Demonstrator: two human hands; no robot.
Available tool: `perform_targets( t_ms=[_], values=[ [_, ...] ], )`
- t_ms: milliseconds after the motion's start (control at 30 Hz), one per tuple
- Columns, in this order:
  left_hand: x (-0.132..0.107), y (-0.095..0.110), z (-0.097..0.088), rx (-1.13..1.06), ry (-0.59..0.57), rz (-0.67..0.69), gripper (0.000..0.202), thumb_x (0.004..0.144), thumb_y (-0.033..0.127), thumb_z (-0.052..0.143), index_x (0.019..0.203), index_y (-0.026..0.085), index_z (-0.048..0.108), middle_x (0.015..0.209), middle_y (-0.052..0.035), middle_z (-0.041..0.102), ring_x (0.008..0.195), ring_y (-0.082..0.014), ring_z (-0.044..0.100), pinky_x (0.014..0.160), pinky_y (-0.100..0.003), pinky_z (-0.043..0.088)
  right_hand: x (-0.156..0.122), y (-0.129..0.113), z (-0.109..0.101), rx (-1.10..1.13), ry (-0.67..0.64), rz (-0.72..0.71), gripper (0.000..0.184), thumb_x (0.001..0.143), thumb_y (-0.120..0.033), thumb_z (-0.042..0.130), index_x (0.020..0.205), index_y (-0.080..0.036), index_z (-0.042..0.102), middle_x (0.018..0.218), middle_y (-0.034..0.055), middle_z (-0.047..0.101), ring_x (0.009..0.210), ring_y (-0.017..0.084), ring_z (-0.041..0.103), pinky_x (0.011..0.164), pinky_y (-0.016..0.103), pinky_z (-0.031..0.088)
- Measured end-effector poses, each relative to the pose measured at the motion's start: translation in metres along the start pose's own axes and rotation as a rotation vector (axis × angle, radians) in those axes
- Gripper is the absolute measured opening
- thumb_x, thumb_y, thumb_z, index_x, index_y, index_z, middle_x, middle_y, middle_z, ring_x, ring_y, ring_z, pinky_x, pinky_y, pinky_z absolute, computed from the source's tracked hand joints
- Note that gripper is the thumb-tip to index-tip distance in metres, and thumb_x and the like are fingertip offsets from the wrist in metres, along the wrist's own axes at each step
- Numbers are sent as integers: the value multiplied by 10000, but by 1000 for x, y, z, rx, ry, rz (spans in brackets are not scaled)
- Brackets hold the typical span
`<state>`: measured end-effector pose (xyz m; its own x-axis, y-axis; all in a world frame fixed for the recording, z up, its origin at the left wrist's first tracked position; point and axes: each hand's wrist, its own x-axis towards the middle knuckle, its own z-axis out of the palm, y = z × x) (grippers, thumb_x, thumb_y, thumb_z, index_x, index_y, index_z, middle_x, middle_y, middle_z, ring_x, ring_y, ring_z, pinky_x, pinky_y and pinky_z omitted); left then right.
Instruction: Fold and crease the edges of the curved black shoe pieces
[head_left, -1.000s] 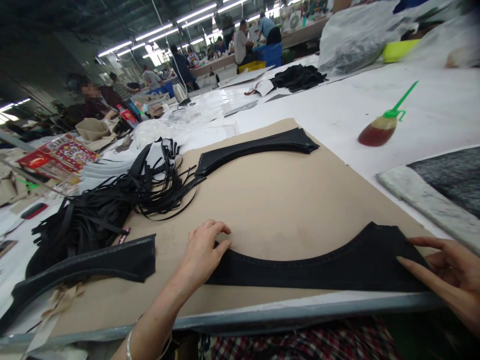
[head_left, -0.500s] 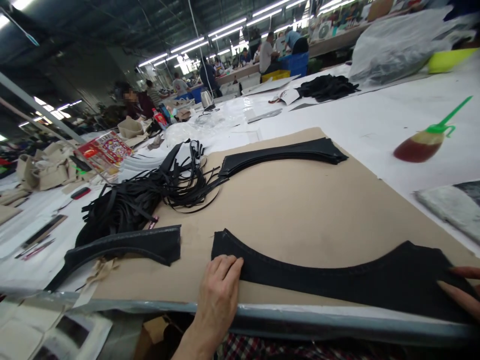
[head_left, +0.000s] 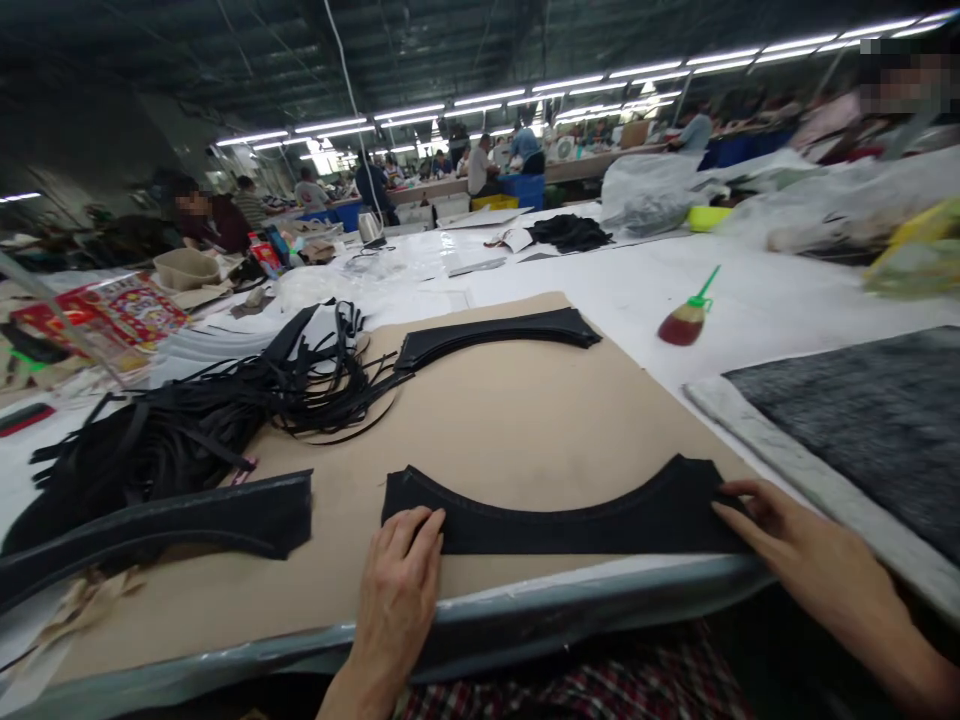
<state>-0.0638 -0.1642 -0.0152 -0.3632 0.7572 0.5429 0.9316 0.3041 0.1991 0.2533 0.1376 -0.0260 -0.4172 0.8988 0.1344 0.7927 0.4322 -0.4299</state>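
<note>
A black curved fabric piece [head_left: 555, 532] lies flat along the table's front edge, its hollow side facing away from me. My left hand [head_left: 405, 565] is closed at its left end, fingers together and pressed on the lower corner. At the other end, my right hand [head_left: 780, 525] pinches the corner between thumb and fingers. A neat stack of similar black pieces [head_left: 495, 332] rests farther back on the brown board [head_left: 517, 420]. To the left lie more curved black pieces [head_left: 247, 515] and a tangled heap of black strips [head_left: 172, 430].
A squeeze bottle [head_left: 682, 322] with a green nozzle and dark red liquid stands tilted on the white table. At right is a slab with a dark grey top [head_left: 862, 420]. Plastic bags [head_left: 652, 190] and a dark fabric pile [head_left: 568, 232] lie farther back. Several people work beyond.
My view has swung right and levelled, bringing my right hand and the grey slab fully in. Both hands stay at the two ends of the black fabric piece.
</note>
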Motion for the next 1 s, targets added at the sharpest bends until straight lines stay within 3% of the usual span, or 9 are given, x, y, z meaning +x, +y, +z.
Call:
perform_targets(
  t_ms=[133, 367, 567, 633, 767, 900, 1000],
  values=[
    [-3, -6, 5, 45, -47, 32, 301, 950, 250, 457, 1204, 227, 616, 1144, -76, 634, 1079, -252, 545, 918, -413, 459, -6, -15, -8, 13, -41, 86, 442, 798, -625, 462, 1030, -277, 607, 761, 6, 624, 696, 247, 631, 626, 335, 425],
    [-3, -18, 11, 139, -37, 72, 321, 945, 322, 432, 1192, 254, 625, 1146, -52, 655, 1085, -269, 544, 878, -397, 407, -13, -24, -14, 64, -49, 86, 368, 824, -565, 472, 1007, -283, 620, 765, -16, 620, 697, 205, 611, 613, 307, 408],
    [-2, -23, 12, 76, -58, 34, 317, 925, 358, 449, 1199, 300, 599, 1147, -33, 656, 1069, -258, 567, 899, -403, 416, -17, -31, -18, 71, -47, 85, 318, 842, -522, 478, 1010, -286, 609, 763, -25, 612, 682, 189, 604, 608, 310, 405],
    [-1, -25, 8, 20, -60, -40, 336, 923, 387, 450, 1227, 306, 565, 1179, -40, 631, 1078, -251, 570, 936, -406, 427, -17, -30, -18, 69, -35, 87, 310, 844, -509, 479, 1014, -286, 610, 764, -27, 614, 666, 183, 604, 595, 304, 403],
    [5, -35, -4, 100, -45, -360, 457, 921, 496, 349, 1232, 226, 547, 1171, -101, 603, 1111, -301, 551, 991, -461, 423, -16, -28, -15, 66, -30, 90, 325, 839, -516, 473, 1027, -288, 607, 769, -24, 615, 658, 184, 605, 583, 295, 394],
    [15, -47, -12, 222, -188, -552, 644, 842, 602, 336, 1218, 122, 543, 1093, -151, 622, 1067, -354, 559, 959, -506, 436, -14, -24, -12, 59, -57, 117, 402, 811, -590, 466, 1056, -301, 600, 794, -19, 612, 679, 198, 608, 591, 302, 386],
    [23, -49, -15, 203, -272, -607, 637, 793, 600, 403, 1166, 108, 562, 1060, -149, 630, 1055, -341, 567, 958, -472, 436, -13, -22, -12, 41, -97, 155, 467, 781, -654, 455, 1076, -320, 596, 820, -13, 618, 701, 221, 616, 609, 318, 387]
  ],
)
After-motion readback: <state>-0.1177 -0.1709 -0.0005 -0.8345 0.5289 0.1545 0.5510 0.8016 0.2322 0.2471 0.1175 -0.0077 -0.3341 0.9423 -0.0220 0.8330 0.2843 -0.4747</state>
